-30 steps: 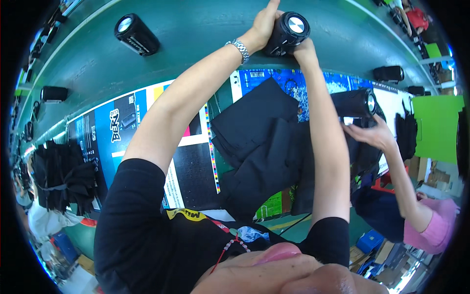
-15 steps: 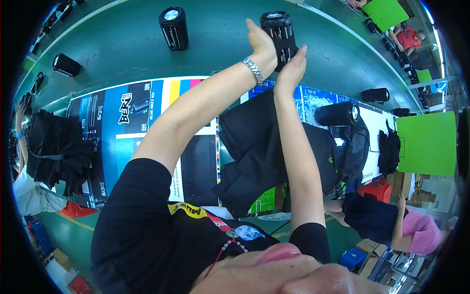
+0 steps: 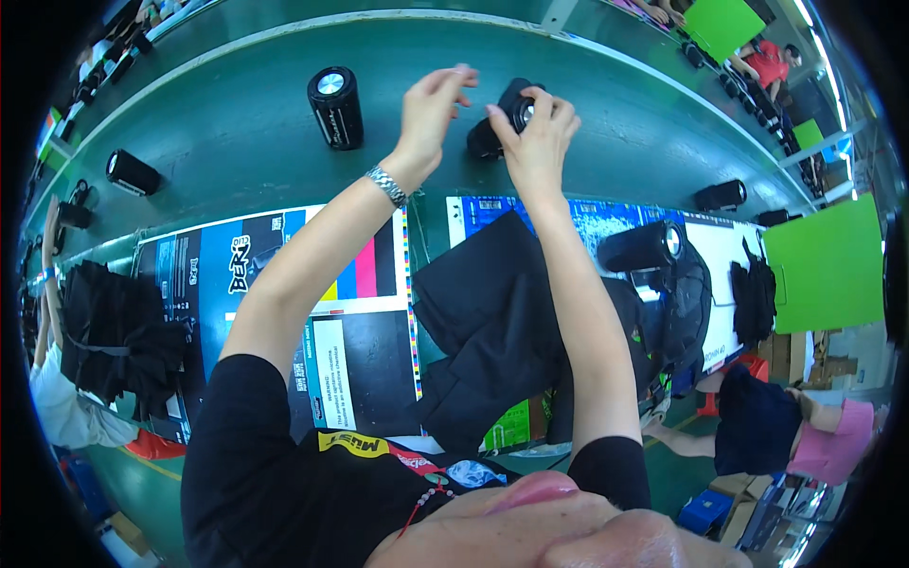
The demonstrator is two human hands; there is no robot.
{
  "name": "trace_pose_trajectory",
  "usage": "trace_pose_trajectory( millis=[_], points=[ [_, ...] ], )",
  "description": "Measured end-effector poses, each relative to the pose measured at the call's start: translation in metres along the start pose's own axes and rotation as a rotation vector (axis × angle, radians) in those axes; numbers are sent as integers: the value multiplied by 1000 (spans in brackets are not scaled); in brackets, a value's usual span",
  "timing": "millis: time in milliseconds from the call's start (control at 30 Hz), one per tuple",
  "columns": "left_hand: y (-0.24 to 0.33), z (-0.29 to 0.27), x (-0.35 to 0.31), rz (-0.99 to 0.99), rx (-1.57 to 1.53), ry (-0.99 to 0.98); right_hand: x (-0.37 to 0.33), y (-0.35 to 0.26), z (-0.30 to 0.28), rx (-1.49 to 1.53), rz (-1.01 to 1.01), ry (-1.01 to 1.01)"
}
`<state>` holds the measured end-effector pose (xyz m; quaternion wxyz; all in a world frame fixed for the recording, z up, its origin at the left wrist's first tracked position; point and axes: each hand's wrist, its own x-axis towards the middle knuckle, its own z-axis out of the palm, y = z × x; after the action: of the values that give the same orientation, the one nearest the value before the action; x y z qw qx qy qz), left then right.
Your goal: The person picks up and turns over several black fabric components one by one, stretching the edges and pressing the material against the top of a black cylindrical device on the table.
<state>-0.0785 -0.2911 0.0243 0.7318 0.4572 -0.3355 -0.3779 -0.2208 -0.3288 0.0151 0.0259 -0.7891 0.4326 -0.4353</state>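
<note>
My right hand (image 3: 542, 142) is closed around the silver-ended top of a black cylindrical speaker (image 3: 485, 139) on the green surface. The speaker leans or lies over, and my fingers hide part of it. Left of it, my left hand (image 3: 431, 112), with a metal watch band at the wrist, is raised with loosely bent fingers apart and nothing in them. A second black speaker (image 3: 336, 118) stands upright farther left. Another one (image 3: 639, 248) lies on its side to the right of my right forearm.
Black cloth pieces (image 3: 488, 312) cover printed sheets (image 3: 365, 350) on the near table. A pile of black bags (image 3: 118, 331) sits at the left. More speakers (image 3: 133, 172) (image 3: 721, 195) lie along the green surface. Co-workers (image 3: 833, 431) are at both sides; a green panel (image 3: 822, 265) stands right.
Both hands held the speaker between them. My left hand has come off it and moved left, while my right hand has tilted the speaker and brought it nearer.
</note>
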Motion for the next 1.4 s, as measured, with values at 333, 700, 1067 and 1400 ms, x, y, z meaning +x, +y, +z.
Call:
trace_pose_trajectory(
  millis=[333, 700, 1067, 1400],
  points=[
    [-7, 26, 71, -262, 518, -471, 20, 21, 0, 389, 343, -40],
    [31, 57, 48, 827, 1007, -425, 36, 49, 43, 611, 481, -112],
    [-5, 61, 66, 241, 20, -50, 69, 96, 6, 1331, 637, -194],
    [-95, 75, 39, -102, -351, -62, 49, 90, 49, 1306, 769, -73]
  ],
)
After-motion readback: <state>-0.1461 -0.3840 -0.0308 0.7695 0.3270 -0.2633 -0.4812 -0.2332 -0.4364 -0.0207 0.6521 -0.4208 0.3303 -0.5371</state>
